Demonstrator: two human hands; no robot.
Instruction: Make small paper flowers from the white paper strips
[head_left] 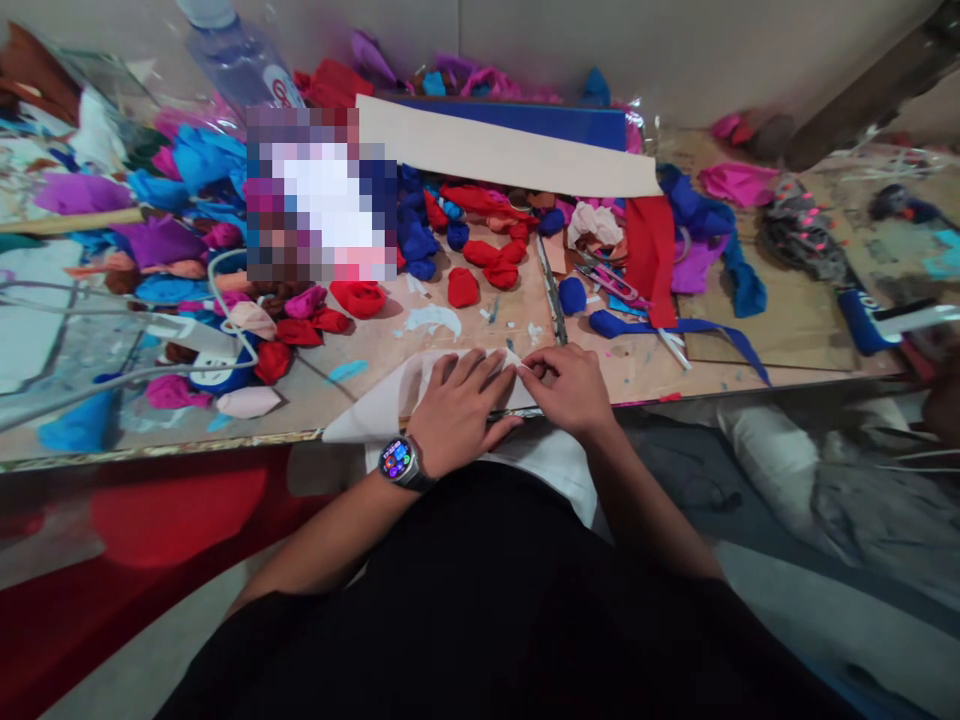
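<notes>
My left hand (459, 408), with a smartwatch on the wrist, lies flat with fingers stretched out on a sheet of white paper (379, 405) at the near edge of the wooden board (420, 335). My right hand (570, 388) is beside it, fingers curled and pinching the paper's folded corner. The paper hangs partly over the board's edge toward my lap.
Small red fabric rosettes (484, 265) and blue rosettes (417, 240) lie scattered behind the hands. A long beige and blue cardboard strip (510, 150) lies across the back. A ruler (553, 295), scissors (611, 285), a red cloth strip (651, 255), a water bottle (240, 60) and white cables (202, 335) surround the spot.
</notes>
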